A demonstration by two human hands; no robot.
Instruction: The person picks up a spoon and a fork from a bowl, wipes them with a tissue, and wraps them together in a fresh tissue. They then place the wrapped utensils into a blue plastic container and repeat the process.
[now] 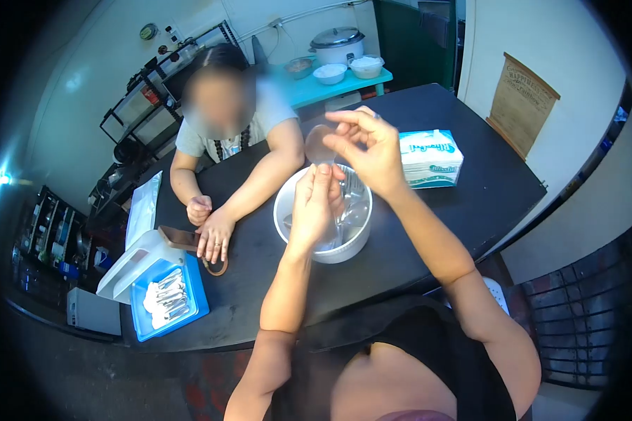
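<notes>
My left hand (314, 200) is closed around the lower part of a clear plastic spoon (319, 145), holding it upright above a white bowl (284, 224). The spoon's rounded end points up. My right hand (369, 144) has its thumb and fingers at the edge of that rounded end, seemingly pinching it. Inside the bowl lie several more clear plastic utensils (356, 214), partly hidden by my left hand.
A tissue pack (432, 160) stands right of the bowl. Across the black table (260, 302) a person (267, 133) leans, a hand near a brown phone (179, 238) and a tape roll (218, 268). A blue box (189, 309) holds several white bundles (166, 298).
</notes>
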